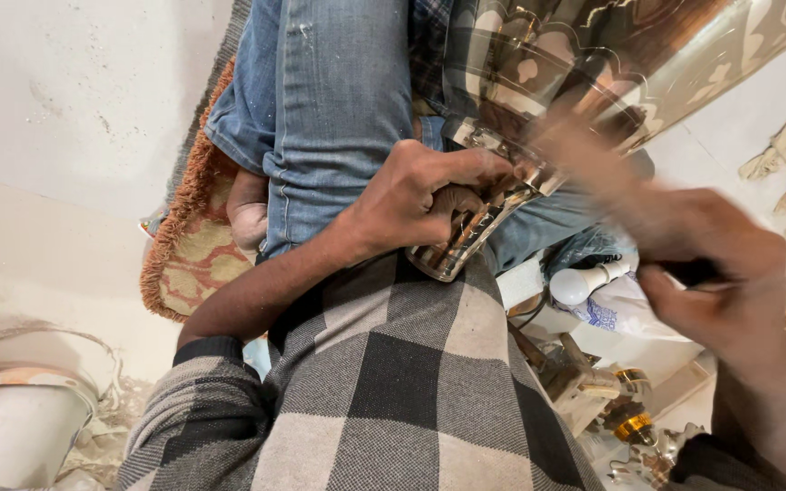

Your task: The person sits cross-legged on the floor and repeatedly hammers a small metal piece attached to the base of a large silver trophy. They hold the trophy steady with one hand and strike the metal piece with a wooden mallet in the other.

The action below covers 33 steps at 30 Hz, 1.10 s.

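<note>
The vessel is a large polished metal piece with chased floral patterns, lying across the person's lap, its body running to the upper right corner of the view and its ribbed base rim pointing down toward the checked shirt. It looks stiff and fairly heavy, with a smooth mirror skin that would slip under bare fingers and mark or dent if knocked; the ribbed rim and the stepped band above it seem the surest places to take hold, since the ridges give purchase. The left hand does just that: its grip is clenched around the rim, fingers curled over the fluted edge and thumb across the top, pressing the piece against the jeans. The right hand is blurred with motion beside the vessel's lower side; its grip is closed on a thin dark tool, whose tip I cannot make out. The person sits on a fringed mat on the floor. Near the right hand lie a white bulb, a plastic bag and some brass fittings; a white pail stands at the lower left corner.
</note>
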Each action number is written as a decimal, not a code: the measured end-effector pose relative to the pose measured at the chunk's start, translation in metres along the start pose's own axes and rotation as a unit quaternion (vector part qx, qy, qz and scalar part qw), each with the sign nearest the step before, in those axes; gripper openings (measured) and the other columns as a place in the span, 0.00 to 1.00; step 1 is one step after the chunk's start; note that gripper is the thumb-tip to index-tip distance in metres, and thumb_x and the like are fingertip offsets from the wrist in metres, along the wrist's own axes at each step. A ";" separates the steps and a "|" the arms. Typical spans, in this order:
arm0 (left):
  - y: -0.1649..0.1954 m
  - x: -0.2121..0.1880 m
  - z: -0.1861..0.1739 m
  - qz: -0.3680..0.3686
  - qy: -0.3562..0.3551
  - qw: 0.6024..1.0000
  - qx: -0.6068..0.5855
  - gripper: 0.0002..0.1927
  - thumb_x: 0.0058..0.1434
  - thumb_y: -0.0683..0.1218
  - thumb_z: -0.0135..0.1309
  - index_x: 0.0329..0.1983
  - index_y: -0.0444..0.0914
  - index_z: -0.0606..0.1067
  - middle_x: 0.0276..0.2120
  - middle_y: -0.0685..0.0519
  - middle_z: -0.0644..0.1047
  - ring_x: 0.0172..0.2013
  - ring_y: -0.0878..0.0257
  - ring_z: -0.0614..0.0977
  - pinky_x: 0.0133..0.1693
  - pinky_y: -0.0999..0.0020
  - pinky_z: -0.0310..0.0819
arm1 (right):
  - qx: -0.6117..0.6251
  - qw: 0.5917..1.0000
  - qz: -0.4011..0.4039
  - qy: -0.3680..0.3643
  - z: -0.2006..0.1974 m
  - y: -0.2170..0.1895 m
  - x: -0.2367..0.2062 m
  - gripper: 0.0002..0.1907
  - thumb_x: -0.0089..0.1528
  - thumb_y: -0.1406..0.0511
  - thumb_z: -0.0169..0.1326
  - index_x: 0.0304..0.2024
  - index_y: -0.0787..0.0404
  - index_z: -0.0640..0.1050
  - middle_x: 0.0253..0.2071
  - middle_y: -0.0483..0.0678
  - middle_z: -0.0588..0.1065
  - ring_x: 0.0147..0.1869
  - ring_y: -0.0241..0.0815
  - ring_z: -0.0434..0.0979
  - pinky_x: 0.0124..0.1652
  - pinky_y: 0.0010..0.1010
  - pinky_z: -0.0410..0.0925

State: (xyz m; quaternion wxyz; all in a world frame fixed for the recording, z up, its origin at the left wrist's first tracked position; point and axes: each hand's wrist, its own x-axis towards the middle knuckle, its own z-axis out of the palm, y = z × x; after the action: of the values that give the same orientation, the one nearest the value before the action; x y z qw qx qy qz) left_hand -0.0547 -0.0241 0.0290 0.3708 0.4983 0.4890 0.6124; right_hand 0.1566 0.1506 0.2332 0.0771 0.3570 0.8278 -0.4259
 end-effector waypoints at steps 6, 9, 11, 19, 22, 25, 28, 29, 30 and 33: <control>0.002 0.002 -0.005 0.026 -0.003 1.000 0.002 0.23 0.56 0.38 0.66 0.55 0.38 0.76 0.40 0.49 0.85 0.35 0.64 0.88 0.38 0.72 0.86 | -0.002 0.999 0.025 0.028 0.010 0.001 -0.009 0.23 0.53 0.75 0.57 0.52 0.66 0.79 0.42 0.55 0.79 0.32 0.35 0.78 0.30 0.23 0.70; 0.001 0.003 -0.008 0.034 -0.010 0.999 0.000 0.24 0.53 0.38 0.66 0.55 0.38 0.76 0.39 0.49 0.85 0.34 0.64 0.88 0.37 0.72 0.85 | 0.101 0.993 0.001 0.069 0.013 -0.002 -0.016 0.30 0.52 0.72 0.57 0.59 0.62 0.76 0.45 0.51 0.77 0.38 0.33 0.80 0.36 0.21 0.74; -0.001 0.002 -0.008 0.037 -0.012 0.999 -0.003 0.25 0.52 0.38 0.66 0.55 0.38 0.76 0.39 0.49 0.85 0.34 0.64 0.88 0.37 0.71 0.85 | 0.012 1.000 0.000 0.015 0.014 -0.004 -0.016 0.32 0.51 0.74 0.57 0.60 0.64 0.76 0.48 0.55 0.77 0.40 0.36 0.81 0.37 0.25 0.76; -0.010 -0.004 -0.005 0.031 -0.038 0.999 -0.005 0.23 0.52 0.36 0.66 0.53 0.37 0.78 0.38 0.48 0.85 0.29 0.64 0.87 0.30 0.72 0.83 | -0.105 0.994 -0.006 -0.019 0.013 -0.017 -0.013 0.33 0.50 0.77 0.55 0.61 0.66 0.76 0.49 0.57 0.78 0.42 0.40 0.81 0.40 0.27 0.76; -0.011 -0.006 -0.006 0.054 -0.016 0.998 -0.028 0.24 0.54 0.35 0.63 0.55 0.39 0.77 0.41 0.50 0.85 0.36 0.63 0.89 0.39 0.71 0.87 | -0.112 0.993 0.030 -0.031 0.011 -0.024 -0.011 0.32 0.50 0.78 0.55 0.59 0.63 0.78 0.48 0.54 0.79 0.38 0.37 0.82 0.37 0.27 0.75; -0.011 -0.006 -0.007 0.057 -0.025 0.997 -0.036 0.25 0.51 0.34 0.63 0.54 0.38 0.77 0.40 0.48 0.85 0.35 0.62 0.89 0.39 0.70 0.87 | -0.051 0.998 0.048 -0.001 0.014 -0.030 -0.009 0.33 0.50 0.77 0.55 0.59 0.58 0.78 0.46 0.50 0.79 0.37 0.34 0.81 0.38 0.25 0.74; -0.010 -0.005 -0.006 0.062 -0.017 0.997 -0.046 0.24 0.54 0.33 0.62 0.55 0.37 0.77 0.42 0.47 0.84 0.38 0.62 0.89 0.41 0.71 0.87 | 0.023 0.998 0.031 0.042 0.019 -0.033 -0.008 0.36 0.51 0.76 0.55 0.64 0.56 0.75 0.46 0.47 0.78 0.41 0.32 0.80 0.40 0.22 0.73; -0.009 -0.005 -0.006 0.057 -0.020 0.997 -0.052 0.24 0.54 0.33 0.62 0.54 0.37 0.77 0.42 0.48 0.84 0.38 0.62 0.89 0.41 0.70 0.87 | -0.036 0.998 0.047 0.006 0.020 -0.035 -0.009 0.38 0.50 0.77 0.54 0.65 0.58 0.75 0.47 0.49 0.78 0.41 0.34 0.80 0.38 0.23 0.73; -0.008 -0.005 -0.007 0.054 -0.024 0.997 -0.057 0.23 0.54 0.33 0.63 0.54 0.37 0.77 0.41 0.48 0.84 0.38 0.62 0.89 0.41 0.70 0.87 | -0.094 0.993 0.062 -0.029 0.022 -0.035 -0.009 0.39 0.49 0.77 0.54 0.65 0.59 0.75 0.49 0.50 0.78 0.41 0.35 0.80 0.37 0.24 0.72; -0.005 -0.006 -0.010 0.038 -0.032 0.997 -0.050 0.24 0.52 0.32 0.61 0.53 0.36 0.77 0.41 0.48 0.85 0.37 0.62 0.89 0.39 0.70 0.87 | 0.014 0.999 -0.029 0.043 0.022 -0.034 -0.010 0.38 0.56 0.74 0.55 0.70 0.57 0.70 0.49 0.44 0.75 0.44 0.31 0.79 0.44 0.20 0.73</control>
State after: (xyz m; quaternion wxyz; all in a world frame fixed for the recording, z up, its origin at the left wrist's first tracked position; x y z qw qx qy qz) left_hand -0.0633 -0.0305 0.0222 0.3875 0.5168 0.4261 0.6335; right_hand 0.1377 0.1153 0.2463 0.0238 0.3515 0.8346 -0.4234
